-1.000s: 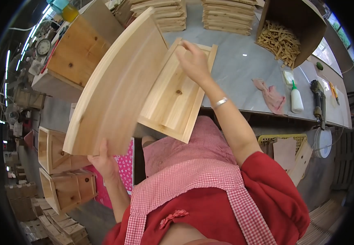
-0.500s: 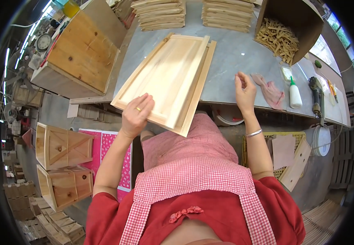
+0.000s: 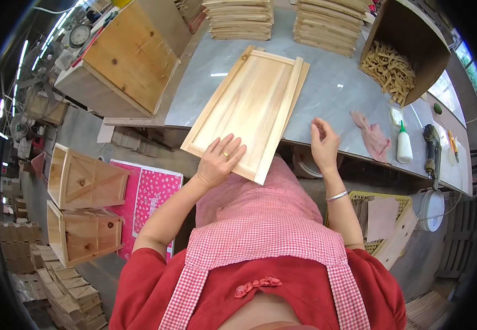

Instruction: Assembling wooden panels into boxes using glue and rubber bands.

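Note:
A pale, tapered wooden panel (image 3: 249, 110) with raised side strips lies slanted on the grey table, its near end jutting past the front edge. Another light board (image 3: 299, 91) shows along its right side, underneath. My left hand (image 3: 219, 163), with a ring on one finger, holds the near-left end; its fingers spread over the face and the thumb is hidden. To the right of the panel, above the table's front edge, my right hand (image 3: 325, 146) hovers with loosely curled fingers, touching nothing; I see nothing in it.
Stacked wooden panels (image 3: 326, 25) stand at the back. On the right are a tipped box (image 3: 409, 33) spilling wood strips, a pink cloth (image 3: 373, 137), a white glue bottle (image 3: 403, 146) and a dark hand tool (image 3: 431, 148). A large wooden box (image 3: 125, 58) stands left.
The view has shifted. The upper panel has turned slightly and now covers more of the board beneath. My left hand's fingers have spread further across the panel; my right hand has come slightly nearer it.

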A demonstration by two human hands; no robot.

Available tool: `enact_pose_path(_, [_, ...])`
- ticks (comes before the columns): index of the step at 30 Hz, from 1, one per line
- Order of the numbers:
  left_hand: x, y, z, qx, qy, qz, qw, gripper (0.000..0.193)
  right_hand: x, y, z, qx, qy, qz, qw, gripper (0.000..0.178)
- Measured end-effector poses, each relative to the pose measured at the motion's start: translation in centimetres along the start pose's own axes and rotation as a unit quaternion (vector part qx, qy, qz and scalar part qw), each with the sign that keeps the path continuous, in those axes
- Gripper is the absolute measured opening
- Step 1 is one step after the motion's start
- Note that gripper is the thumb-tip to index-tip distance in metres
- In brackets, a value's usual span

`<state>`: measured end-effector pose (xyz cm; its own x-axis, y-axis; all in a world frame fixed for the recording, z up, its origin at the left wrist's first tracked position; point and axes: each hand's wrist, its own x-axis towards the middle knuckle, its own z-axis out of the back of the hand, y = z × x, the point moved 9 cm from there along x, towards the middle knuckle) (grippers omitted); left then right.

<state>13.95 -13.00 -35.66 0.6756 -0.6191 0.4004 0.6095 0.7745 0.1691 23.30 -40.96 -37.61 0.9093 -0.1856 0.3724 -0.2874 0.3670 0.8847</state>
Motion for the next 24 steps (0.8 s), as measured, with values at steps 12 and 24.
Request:
enact_pose_path(12, [-3.9,9.7,1.7,-0.741,-0.333,0.482,0.328,0.050,0.4,2.4,2.6,0.011,-0.027,0.003,1.000,0.023])
enact_pose_path(24, [-7.9,2.5,-9.7,-0.797,-0.260,0.532,0.120,0.064,9.8,3.2,-1.7,-0.083,-0.012,0.102,0.991,0.024])
